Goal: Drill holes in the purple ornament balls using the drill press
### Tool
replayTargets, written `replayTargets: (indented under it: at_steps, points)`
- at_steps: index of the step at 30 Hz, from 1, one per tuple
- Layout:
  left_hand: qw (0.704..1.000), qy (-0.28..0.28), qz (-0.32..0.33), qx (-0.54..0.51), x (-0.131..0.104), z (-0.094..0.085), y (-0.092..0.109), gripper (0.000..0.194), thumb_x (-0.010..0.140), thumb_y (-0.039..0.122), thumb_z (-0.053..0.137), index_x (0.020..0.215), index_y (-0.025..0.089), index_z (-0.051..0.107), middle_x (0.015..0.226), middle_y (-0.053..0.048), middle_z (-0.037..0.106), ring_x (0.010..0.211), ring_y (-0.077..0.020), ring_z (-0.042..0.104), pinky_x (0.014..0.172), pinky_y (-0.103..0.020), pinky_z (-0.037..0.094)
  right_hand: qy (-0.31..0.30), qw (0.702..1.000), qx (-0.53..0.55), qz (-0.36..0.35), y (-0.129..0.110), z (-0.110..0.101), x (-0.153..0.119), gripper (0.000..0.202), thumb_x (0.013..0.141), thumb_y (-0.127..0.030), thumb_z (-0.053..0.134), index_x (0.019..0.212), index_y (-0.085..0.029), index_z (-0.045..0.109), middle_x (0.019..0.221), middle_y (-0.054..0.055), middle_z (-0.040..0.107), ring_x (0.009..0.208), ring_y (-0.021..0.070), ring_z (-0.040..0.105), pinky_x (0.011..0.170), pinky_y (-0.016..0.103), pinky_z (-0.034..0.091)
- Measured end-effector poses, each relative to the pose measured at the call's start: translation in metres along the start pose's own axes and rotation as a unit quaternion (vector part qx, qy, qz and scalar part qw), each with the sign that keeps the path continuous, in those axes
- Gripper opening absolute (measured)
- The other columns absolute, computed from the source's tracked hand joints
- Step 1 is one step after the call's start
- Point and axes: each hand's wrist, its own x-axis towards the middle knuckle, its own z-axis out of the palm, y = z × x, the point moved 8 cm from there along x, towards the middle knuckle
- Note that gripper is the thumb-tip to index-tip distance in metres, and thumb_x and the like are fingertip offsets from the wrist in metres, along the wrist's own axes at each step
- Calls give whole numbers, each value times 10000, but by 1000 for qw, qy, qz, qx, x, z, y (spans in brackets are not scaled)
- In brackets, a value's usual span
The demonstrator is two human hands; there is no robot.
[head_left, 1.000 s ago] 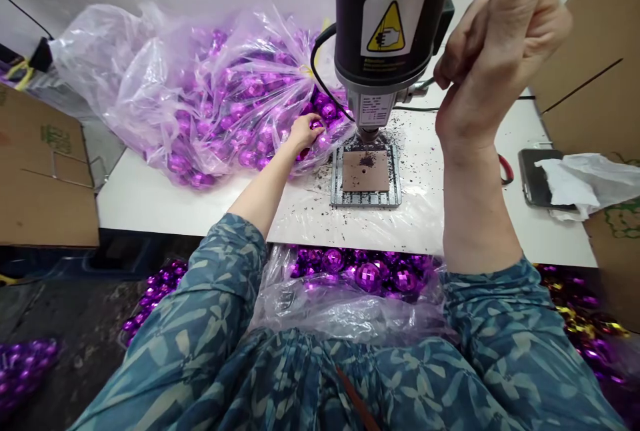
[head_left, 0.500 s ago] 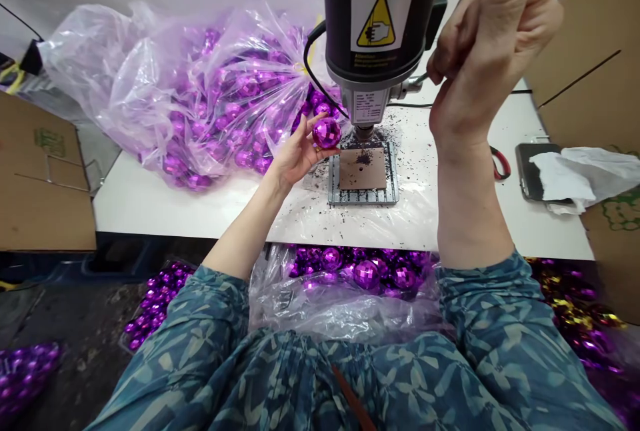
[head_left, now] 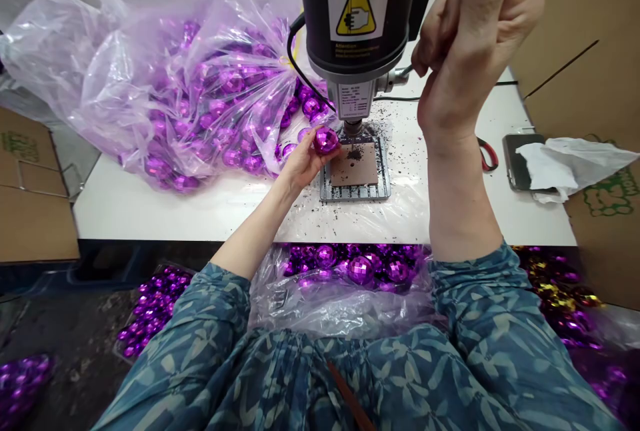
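A shiny purple faceted ball (head_left: 327, 140) is held in the fingers of my left hand (head_left: 305, 163), just left of the chuck (head_left: 353, 127) of a small drill press (head_left: 357, 17). Beneath the chuck lies a brown square board (head_left: 364, 169) with a small hole, set on the slotted metal base (head_left: 355, 195). Dark shavings are scattered over both. Raised at the right of the machine, my right hand (head_left: 475, 37) is closed round the drill press's feed handle (head_left: 406, 71), most of which the fingers hide.
A clear bag (head_left: 215, 104) full of purple balls lies on the white table (head_left: 210, 217) at the left. An open bag (head_left: 320, 304) of balls sits at my lap. Right of my arm are red-handled scissors or pliers (head_left: 489, 155), a dark phone-like object (head_left: 515, 167) and white tissue (head_left: 547, 167).
My left hand has brought the purple ball closer to the chuck. The view has shifted slightly, so the drill press appears further left. My right hand keeps its hold on the handle.
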Motion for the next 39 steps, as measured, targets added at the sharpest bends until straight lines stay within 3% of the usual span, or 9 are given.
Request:
replayTargets:
  at_steps: [3,8,12,20,25,30,36,39]
  points:
    - [999,-11,40,30,5,-6,-8,360,989,440,773,1305,291,683,1367,-79,721,1475,-307,610,1204,-517,583,-5,1000,-3,-3,1,1,0,644,757,-757,699,661,-157,486,498,-79,89,340,-10,234,330,165,139]
    - [978,-72,160,116,15,-6,-21,593,879,559,874,1382,335,655,1462,-70,688,1535,-300,558,1314,-538,427,12,1000,4,-18,-1,1,0,643,759,-726,724,635,-161,444,453,-95,180,333,-15,233,335,175,129]
    - [953,-92,229,175,21,-3,-27,653,857,634,866,1396,342,642,1437,-69,699,1466,-304,613,1283,-549,469,27,999,26,-22,-5,0,-2,626,721,-693,769,616,-167,446,447,-103,172,322,-6,235,326,194,144]
    - [927,-124,266,233,19,4,-38,593,891,583,853,1356,304,612,1439,-93,690,1409,-297,648,1280,-609,463,29,999,14,-4,-7,2,-3,600,726,-678,710,617,-173,404,440,-109,172,331,-17,241,343,174,149]
    - [906,-160,287,266,17,15,-37,605,909,559,843,1398,309,588,1512,-103,657,1459,-309,621,1260,-558,489,15,1000,-18,-1,-6,3,-4,610,741,-698,652,624,-184,346,453,-104,149,337,-24,233,356,167,148]
    - [889,-184,301,291,16,14,-40,657,922,602,812,1458,326,548,1501,-96,651,1426,-309,639,1239,-546,503,7,999,-32,-6,-8,3,-5,620,760,-704,637,630,-175,342,459,-96,152,347,-26,260,366,163,141]
    - [884,-184,311,296,5,10,-38,663,910,611,824,1428,317,532,1387,-83,671,1265,-267,712,1130,-491,589,-9,999,-50,17,-14,5,-7,605,707,-730,617,629,-164,419,453,-95,184,358,-33,287,384,164,163]
    - [884,-167,302,315,-1,13,-35,662,867,603,867,1377,302,572,1354,-82,690,1236,-272,713,1106,-486,598,-10,998,-61,15,-15,6,-8,586,744,-722,583,640,-170,413,462,-92,173,365,-33,265,387,169,176]
